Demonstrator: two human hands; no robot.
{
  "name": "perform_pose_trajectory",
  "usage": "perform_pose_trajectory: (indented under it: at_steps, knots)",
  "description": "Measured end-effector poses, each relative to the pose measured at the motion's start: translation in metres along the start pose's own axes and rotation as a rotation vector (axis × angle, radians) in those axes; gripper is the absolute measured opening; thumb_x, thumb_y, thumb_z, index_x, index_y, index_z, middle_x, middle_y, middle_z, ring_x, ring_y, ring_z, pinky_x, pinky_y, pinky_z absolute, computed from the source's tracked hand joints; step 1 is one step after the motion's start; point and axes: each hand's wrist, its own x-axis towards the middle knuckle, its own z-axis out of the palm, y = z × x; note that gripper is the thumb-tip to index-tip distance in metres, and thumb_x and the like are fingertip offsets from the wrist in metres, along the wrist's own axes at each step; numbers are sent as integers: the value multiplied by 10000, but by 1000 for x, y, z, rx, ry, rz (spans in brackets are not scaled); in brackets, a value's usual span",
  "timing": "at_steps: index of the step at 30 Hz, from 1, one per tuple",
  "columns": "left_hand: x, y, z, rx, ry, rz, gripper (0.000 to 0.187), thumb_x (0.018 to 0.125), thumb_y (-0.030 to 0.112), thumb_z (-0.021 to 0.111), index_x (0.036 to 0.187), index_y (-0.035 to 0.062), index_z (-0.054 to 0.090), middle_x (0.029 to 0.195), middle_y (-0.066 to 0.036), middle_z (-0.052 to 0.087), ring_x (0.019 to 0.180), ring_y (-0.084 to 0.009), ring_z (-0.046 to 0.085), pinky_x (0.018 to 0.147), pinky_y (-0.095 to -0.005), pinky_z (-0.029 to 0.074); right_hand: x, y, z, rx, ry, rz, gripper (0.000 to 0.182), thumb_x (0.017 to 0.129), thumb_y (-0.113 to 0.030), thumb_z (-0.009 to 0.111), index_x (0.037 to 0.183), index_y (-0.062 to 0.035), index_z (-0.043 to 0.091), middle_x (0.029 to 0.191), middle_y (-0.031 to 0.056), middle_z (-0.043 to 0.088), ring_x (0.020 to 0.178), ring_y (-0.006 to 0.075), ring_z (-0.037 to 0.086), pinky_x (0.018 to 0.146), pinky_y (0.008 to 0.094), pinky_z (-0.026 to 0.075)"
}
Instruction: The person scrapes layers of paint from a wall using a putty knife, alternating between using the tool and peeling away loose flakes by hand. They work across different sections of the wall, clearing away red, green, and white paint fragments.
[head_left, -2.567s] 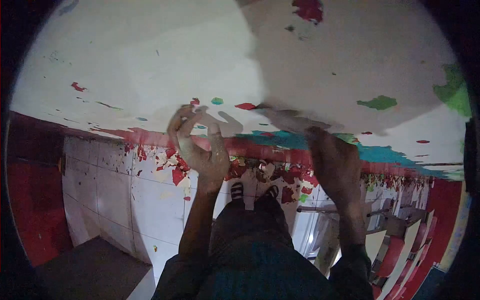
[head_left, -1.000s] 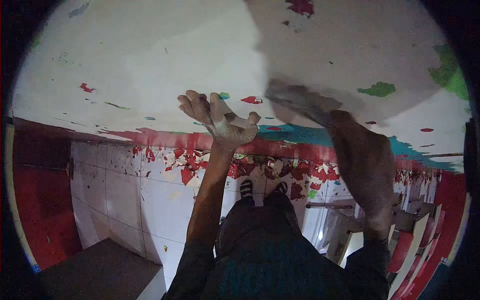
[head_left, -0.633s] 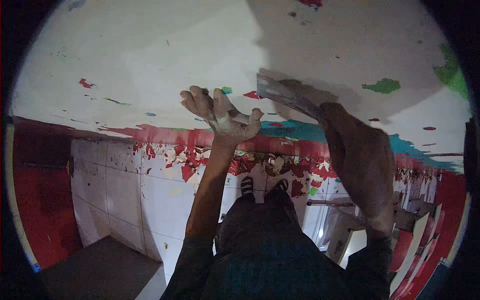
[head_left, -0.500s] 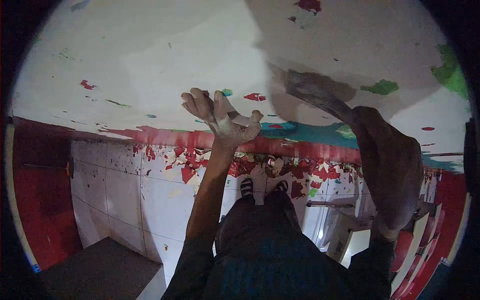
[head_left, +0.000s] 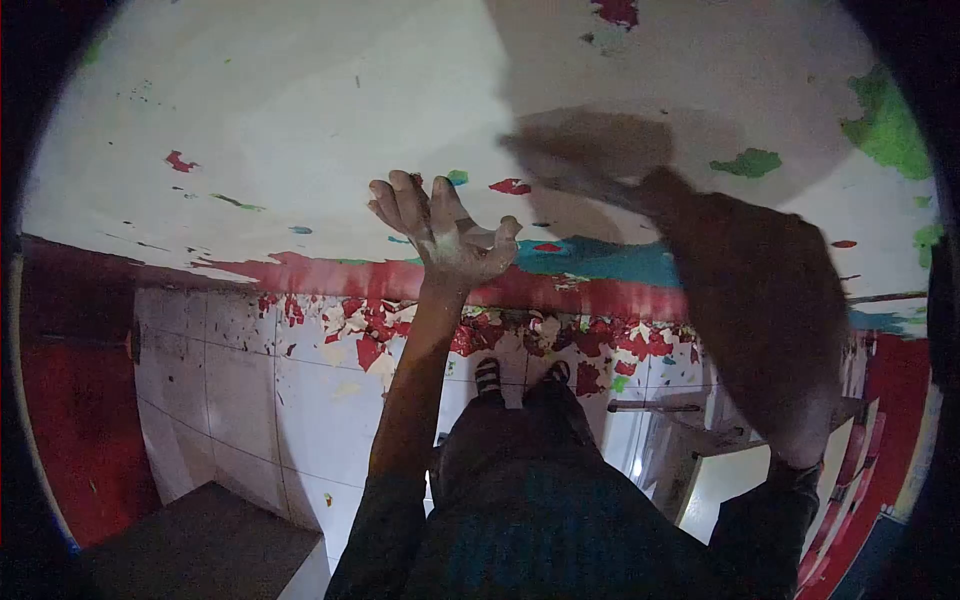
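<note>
My left hand (head_left: 455, 240) is raised against the whitish wall (head_left: 330, 130), its fingers spread and nothing held in them. Pale dust covers its palm side. To its right, my right hand (head_left: 720, 240) is closed around the handle of a scraper (head_left: 600, 188). The scraper points up and left, its blade end at the wall surface. Motion and shadow blur both hand and tool, so blade contact cannot be made out. Red, teal and green patches (head_left: 748, 162) of old paint show on the wall near the hands.
Red and cream paint flakes (head_left: 370, 350) litter the tiled floor (head_left: 240, 400) along the wall's foot, around my sandalled feet (head_left: 488, 378). A dark-topped box-like piece (head_left: 210, 540) stands lower left. Furniture with a pale panel (head_left: 725, 490) is lower right. A red door-like panel (head_left: 85, 430) is at left.
My right hand and the scraper have moved left and slightly up across the wall. My left hand stays spread in nearly the same place. The view has shifted slightly.
</note>
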Motion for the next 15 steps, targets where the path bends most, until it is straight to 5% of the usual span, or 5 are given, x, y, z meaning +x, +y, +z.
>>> perform_pose_trajectory:
  at_steps: [3, 8, 15]
  knots:
    - [3, 1, 5, -17, 25, 23, 758, 731, 481, 523, 1325, 97, 250, 1370, -221, 145, 1290, -374, 15, 998, -528, -10, -4, -2, 0, -41, -8, 65, 162, 805, -137, 523, 959, -86, 526, 670, 116, 584, 576, 222, 606, 508, 356, 477]
    - [-1, -1, 2, -17, 28, 18, 731, 729, 456, 536, 1306, 87, 280, 1365, -220, 156, 1288, -376, 32, 996, -537, -4, -5, -4, -19, 53, 3, 40, 320, 743, -84, 544, 1052, -70, 463, 624, 104, 572, 578, 231, 606, 513, 369, 481]
    - [4, 15, -9, -96, -34, -107, 681, 707, 375, 596, 1279, 126, 323, 1364, -222, 150, 1286, -379, 28, 990, -562, 35, -15, 3, 23, 216, 64, 158, 225, 782, -71, 507, 1000, -85, 456, 631, 117, 550, 587, 267, 594, 490, 373, 465]
